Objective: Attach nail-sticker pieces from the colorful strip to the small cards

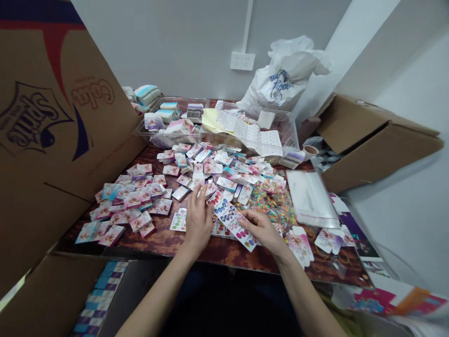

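And here we are at the table: the right hand has its thumb and fingers closed on the lower right edge of a narrow white sheet printed with rows of coloured ovals. It's an edge hold, which probably keeps most of the print uncovered. The sheet slants between the two hands, above more printed sheets lying on the table. Over on the other side, the left hand has its fingers nearly straight and slightly parted, beside the sheet's upper end; whether its thumb has hold of anything, I can't tell from here.

Just beyond, small flat pink-and-white flower-printed boxes lie in a loose heap, with another pile at the left, likely kept within easy reach. Clear bags of tiny multicoloured pieces sit right of centre, next to a stack of clear plastic sleeves.

The surface is a glossy reddish-brown mottled tabletop, crowded, with clear plastic trays along the back. A tall brown carton with Sprite and Cola lettering walls off the left; a bulging white plastic bag stands against the grey wall, below and right of a white socket.
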A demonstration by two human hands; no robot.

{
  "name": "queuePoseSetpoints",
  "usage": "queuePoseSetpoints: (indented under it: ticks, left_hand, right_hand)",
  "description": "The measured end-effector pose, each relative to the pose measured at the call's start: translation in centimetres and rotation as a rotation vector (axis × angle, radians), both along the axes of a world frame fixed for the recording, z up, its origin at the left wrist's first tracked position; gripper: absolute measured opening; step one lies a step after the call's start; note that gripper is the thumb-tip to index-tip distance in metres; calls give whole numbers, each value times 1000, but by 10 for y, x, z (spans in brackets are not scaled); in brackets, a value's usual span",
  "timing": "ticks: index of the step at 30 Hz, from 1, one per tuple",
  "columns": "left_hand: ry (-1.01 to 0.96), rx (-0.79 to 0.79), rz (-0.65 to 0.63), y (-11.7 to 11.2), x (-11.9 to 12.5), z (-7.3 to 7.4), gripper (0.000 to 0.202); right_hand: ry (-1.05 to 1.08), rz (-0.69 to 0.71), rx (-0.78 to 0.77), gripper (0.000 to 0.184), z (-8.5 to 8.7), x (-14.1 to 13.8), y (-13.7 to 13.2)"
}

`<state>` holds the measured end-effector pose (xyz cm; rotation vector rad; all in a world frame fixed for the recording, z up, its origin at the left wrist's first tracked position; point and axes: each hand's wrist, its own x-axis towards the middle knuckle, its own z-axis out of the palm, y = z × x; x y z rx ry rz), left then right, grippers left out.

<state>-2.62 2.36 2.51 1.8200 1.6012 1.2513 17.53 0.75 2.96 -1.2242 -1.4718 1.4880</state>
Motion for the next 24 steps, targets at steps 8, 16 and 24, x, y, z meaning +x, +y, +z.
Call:
queuePoseSetpoints:
  ticks: [8, 16, 24]
  left_hand:
    - [27, -228, -453, -27, 9, 8, 44]
    - [-238, -373, -547, -29, 4, 14, 32]
    - [-548, -463, -276, -20, 11, -10, 25]
  right_hand:
    - [-88, 78, 245, 17, 23, -16, -7]
    - [-372, -183, 478, 22, 28, -17, -22]
    - [-163, -65, 7, 19, 2, -6, -19]
